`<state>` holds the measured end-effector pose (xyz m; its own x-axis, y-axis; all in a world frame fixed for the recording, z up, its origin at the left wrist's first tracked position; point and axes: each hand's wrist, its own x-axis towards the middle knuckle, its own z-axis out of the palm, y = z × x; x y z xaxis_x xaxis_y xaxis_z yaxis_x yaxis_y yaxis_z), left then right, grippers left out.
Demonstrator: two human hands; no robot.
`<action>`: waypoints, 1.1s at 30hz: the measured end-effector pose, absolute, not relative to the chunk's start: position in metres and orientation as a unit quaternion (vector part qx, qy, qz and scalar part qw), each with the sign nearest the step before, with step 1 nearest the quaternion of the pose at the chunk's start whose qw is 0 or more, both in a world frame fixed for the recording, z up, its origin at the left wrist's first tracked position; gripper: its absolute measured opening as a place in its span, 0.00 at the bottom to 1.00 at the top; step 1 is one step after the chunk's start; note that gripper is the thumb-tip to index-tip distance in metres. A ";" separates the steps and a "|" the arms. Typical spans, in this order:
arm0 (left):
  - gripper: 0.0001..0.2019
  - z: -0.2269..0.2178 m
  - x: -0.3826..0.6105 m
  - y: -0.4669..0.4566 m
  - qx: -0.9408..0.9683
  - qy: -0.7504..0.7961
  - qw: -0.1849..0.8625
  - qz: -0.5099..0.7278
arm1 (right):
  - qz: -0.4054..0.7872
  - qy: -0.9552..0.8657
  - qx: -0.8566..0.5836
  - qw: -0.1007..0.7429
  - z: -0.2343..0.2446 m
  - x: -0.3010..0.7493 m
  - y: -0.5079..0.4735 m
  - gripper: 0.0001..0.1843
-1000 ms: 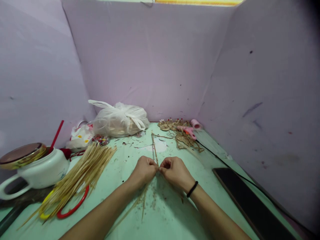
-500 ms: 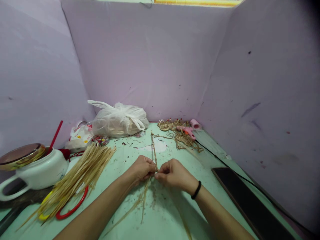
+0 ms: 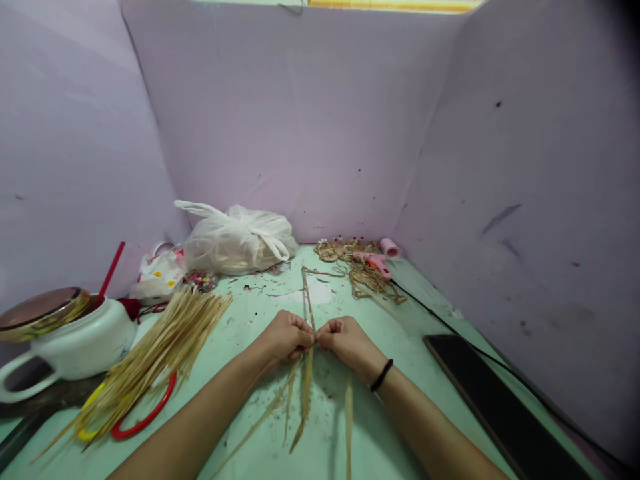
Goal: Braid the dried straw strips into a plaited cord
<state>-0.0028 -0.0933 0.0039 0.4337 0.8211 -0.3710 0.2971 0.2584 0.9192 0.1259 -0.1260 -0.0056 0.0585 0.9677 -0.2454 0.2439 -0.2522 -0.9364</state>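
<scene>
Fingers [image 3: 306,339] of the left hand [image 3: 286,335] and right hand [image 3: 349,342] pinch the near end of a thin braid [image 3: 309,301]; loose straw strips [image 3: 307,393] extend below over the table [image 3: 400,333].

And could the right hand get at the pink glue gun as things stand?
Probably yes: nothing tall seems to stand between the right hand and the pink glue gun, which lies farther back by the tangled cord. It would likely need to release the braided strand first.

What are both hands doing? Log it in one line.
left hand: pinching cord's near end; right hand: pinching beside it; loose strips: trailing toward the person; straw bundle: at left
</scene>
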 end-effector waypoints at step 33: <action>0.08 0.037 -0.010 -0.101 0.662 0.601 0.432 0.122 | 0.626 -0.406 -0.550 0.376 -0.015 0.127 -0.125 0.02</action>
